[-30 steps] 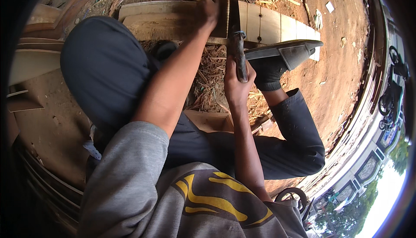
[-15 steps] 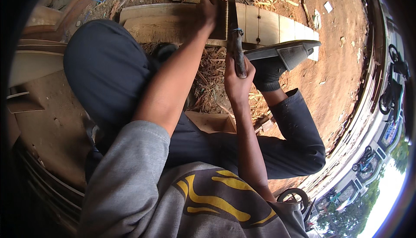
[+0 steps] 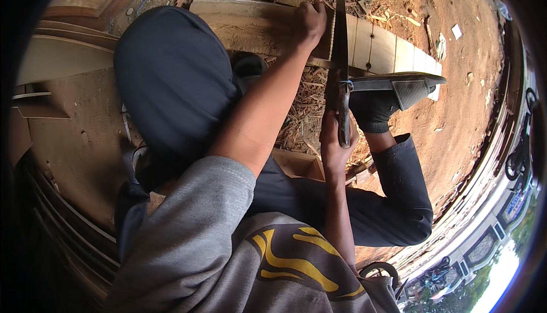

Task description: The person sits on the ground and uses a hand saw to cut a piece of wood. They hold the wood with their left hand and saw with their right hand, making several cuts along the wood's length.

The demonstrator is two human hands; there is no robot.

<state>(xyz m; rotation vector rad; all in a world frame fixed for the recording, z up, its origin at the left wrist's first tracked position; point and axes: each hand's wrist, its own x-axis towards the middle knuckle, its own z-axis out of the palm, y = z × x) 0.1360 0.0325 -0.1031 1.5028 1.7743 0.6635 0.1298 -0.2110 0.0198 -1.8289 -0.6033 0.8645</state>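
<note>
A pale wooden plank (image 3: 239, 25) lies across the ground at the far side, with several dark cross lines on its right part. My left hand (image 3: 311, 23) is closed on the plank's far edge, just left of the saw. In my right hand (image 3: 337, 139), fingers are wrapped round the dark handle of a handsaw (image 3: 341, 39). Its long blade points away from me and crosses the plank; the far tip runs out of view. My sandalled right foot (image 3: 399, 88) rests against the plank's near edge, right of the blade.
Wood shavings (image 3: 302, 113) litter the ground between my legs, near a small wooden box (image 3: 299, 165). Boards (image 3: 68, 62) are stacked at the left. Brown dirt (image 3: 461, 96) spreads to the right, with long timber (image 3: 484, 182) beyond it and parked motorbikes at the far right.
My right hand has drawn the saw back toward my body. The left hand stays on the plank. The whole scene has shifted right in view.
</note>
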